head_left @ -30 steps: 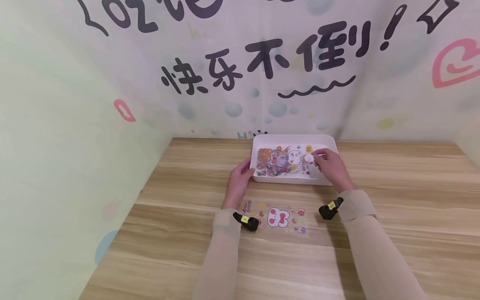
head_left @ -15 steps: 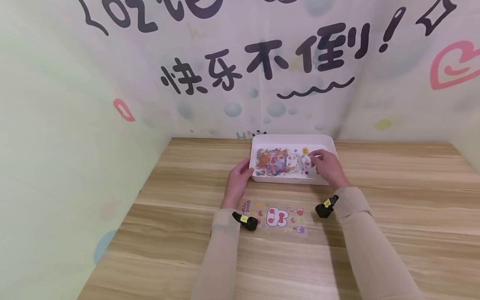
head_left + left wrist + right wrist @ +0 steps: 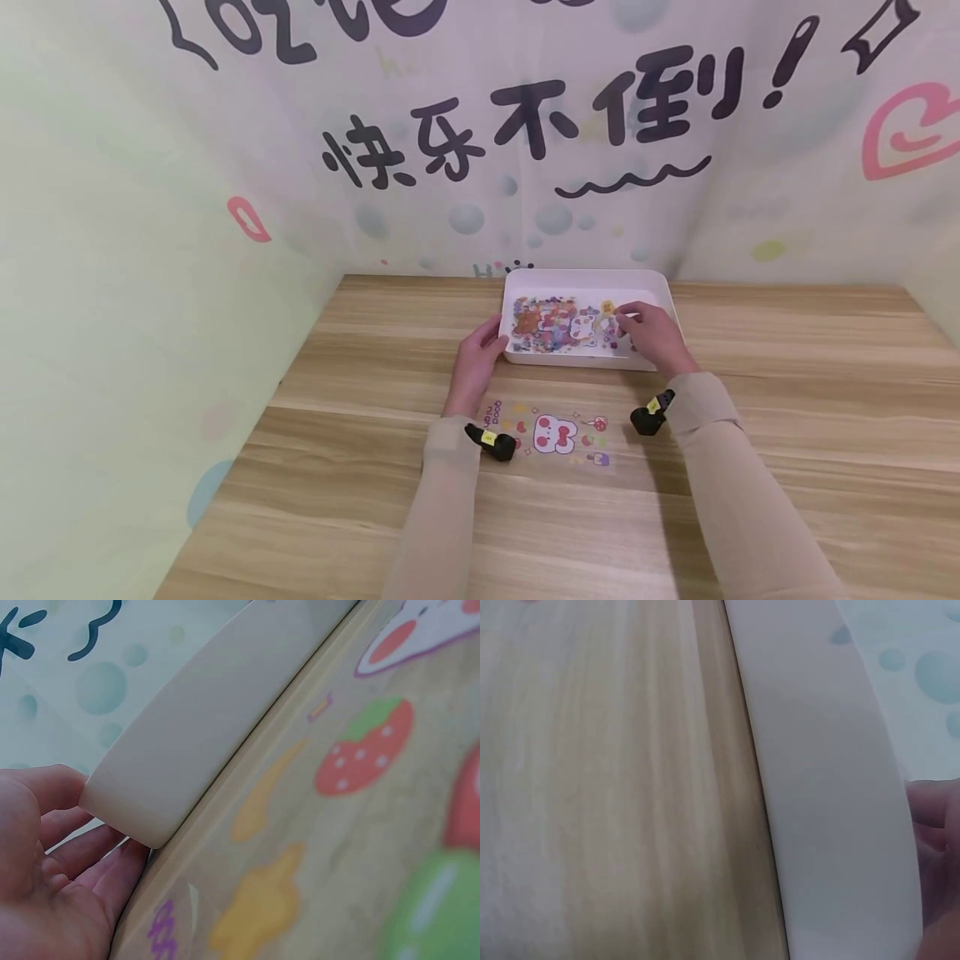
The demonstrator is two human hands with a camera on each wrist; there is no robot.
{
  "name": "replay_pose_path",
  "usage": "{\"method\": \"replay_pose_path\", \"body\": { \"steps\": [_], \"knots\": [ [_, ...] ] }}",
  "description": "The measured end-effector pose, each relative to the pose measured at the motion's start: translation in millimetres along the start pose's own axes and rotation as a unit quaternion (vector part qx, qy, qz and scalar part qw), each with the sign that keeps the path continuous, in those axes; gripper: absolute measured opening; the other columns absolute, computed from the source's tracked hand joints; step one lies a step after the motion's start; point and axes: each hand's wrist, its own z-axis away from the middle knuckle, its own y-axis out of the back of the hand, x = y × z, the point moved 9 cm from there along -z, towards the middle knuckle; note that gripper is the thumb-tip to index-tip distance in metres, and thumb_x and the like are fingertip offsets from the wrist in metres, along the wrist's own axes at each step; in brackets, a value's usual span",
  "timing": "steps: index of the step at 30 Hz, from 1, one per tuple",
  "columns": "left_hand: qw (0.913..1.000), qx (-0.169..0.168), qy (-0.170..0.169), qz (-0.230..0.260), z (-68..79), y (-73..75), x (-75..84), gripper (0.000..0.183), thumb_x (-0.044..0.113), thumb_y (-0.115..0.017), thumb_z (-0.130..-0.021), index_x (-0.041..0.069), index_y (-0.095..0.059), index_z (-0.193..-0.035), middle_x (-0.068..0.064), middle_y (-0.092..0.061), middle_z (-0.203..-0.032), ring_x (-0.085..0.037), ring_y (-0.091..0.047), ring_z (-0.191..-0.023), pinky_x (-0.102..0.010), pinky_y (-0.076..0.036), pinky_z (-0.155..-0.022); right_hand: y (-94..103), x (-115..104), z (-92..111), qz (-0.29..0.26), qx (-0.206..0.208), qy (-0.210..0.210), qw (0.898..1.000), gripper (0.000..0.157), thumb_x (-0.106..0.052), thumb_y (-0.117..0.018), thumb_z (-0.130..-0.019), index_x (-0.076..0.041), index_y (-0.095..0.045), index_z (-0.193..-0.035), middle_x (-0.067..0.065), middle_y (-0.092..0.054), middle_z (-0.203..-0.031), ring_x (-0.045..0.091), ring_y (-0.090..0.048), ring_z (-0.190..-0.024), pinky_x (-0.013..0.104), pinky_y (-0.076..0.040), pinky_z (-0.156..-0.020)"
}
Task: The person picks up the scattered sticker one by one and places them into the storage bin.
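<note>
A white tray (image 3: 585,283) stands at the back of the table with a clear sheet printed with cartoon bears (image 3: 551,325) in it, covered in small colourful bits. My left hand (image 3: 474,362) grips the tray's left end. The left wrist view shows its thumb at the rim of the tray wall (image 3: 180,727) and the fingers around the corner. Inside the right part of the tray, my right hand (image 3: 656,337) pinches at the sheet's right end with thumb and forefinger. The tray's front wall (image 3: 825,765) hides most of this hand's fingers (image 3: 934,817) in the right wrist view.
Between the forearms, a clear sheet printed with a rabbit (image 3: 555,435) lies on the wooden table (image 3: 375,350). A printed cloth backdrop (image 3: 450,221) rises right behind the tray and along the left side. Black cameras (image 3: 651,414) sit at both wrists.
My right hand has shifted slightly left in the tray, and the bear prints have moved left and nearer with it. The colourful bits have spread differently. My left hand stays on the tray.
</note>
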Motion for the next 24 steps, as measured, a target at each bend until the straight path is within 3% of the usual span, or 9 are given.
{"method": "replay_pose_path", "body": {
  "steps": [24],
  "knots": [
    [1.0,-0.003,-0.001,0.004,0.2,-0.5,-0.8,0.042,0.024,-0.052,-0.09,0.022,-0.044,-0.132,0.01,-0.047,-0.129,-0.007,-0.043,-0.117,-0.024,-0.04,-0.094,-4.7,8.1,-5.0,0.054,0.002,-0.028,0.998,0.038,-0.033,-0.042,-0.094,-0.007,-0.05,-0.121,0.011,-0.057,-0.097,0.024,-0.051,-0.079,0.026,-0.042,-0.058]
  ]
}}
